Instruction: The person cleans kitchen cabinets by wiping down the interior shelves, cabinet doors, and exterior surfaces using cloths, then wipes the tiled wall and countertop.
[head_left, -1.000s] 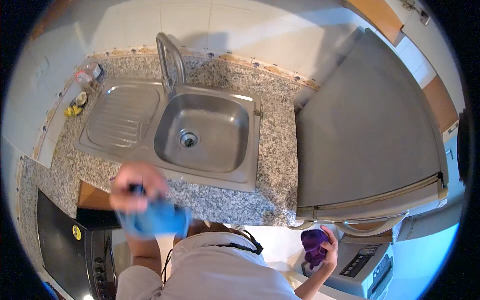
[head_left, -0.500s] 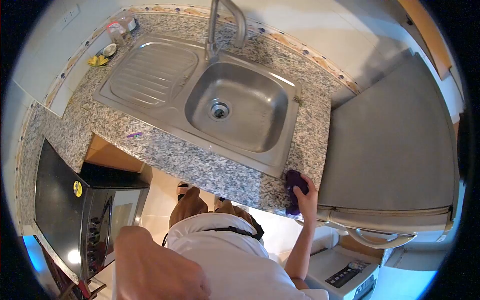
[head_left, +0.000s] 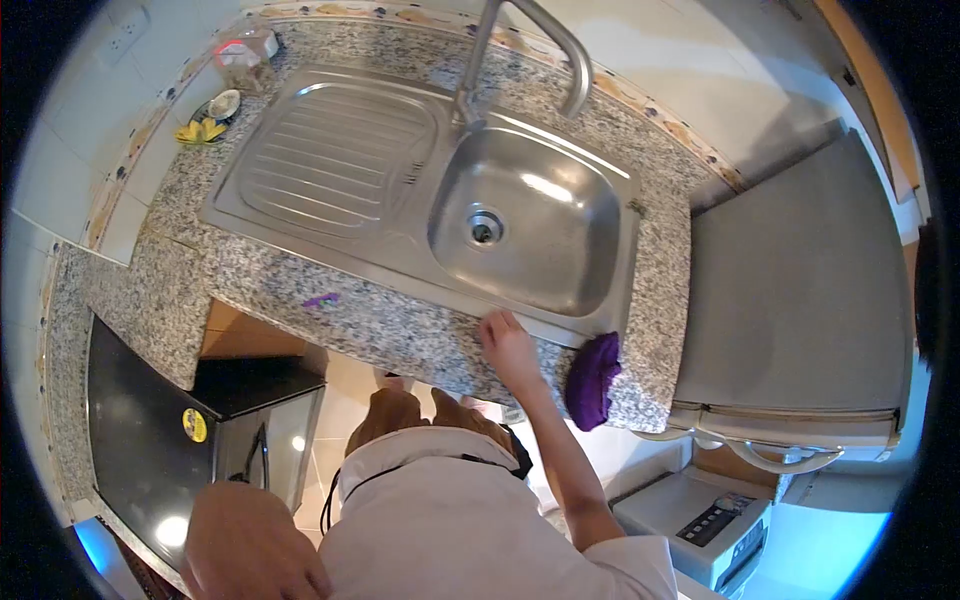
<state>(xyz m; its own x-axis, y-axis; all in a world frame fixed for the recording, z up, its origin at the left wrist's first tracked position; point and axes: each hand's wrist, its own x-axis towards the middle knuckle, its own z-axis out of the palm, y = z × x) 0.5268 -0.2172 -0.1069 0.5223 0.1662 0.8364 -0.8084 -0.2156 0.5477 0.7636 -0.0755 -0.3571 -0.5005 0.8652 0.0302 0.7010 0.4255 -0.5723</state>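
My right hand point(head_left: 508, 345) is over the counter's front strip by the sink's front rim point(head_left: 395, 252), its fingers curled together with nothing visible in them. Just right of it, a bunched dark purple cloth point(head_left: 594, 383) lies by the sink's corner, partly over the counter edge, not touched by the hand. A small thin purple item point(head_left: 322, 300) lies on the granite further left. At the bottom left is my left hand point(head_left: 250, 550), low beside the white shirt; its fingers are mostly hidden and I cannot tell what they hold.
The faucet point(head_left: 530, 30) rises behind the basin point(head_left: 530, 220). A yellow item point(head_left: 200, 131), a small round dish point(head_left: 224, 104) and a clear container point(head_left: 240, 62) stand at the back left. A black stove point(head_left: 150, 440) is lower left, a grey fridge point(head_left: 800, 290) on the right.
The purple cloth, in my right hand before, now lies on the counter, and that hand has moved left. My left hand has dropped low; the blue item it held is out of sight.
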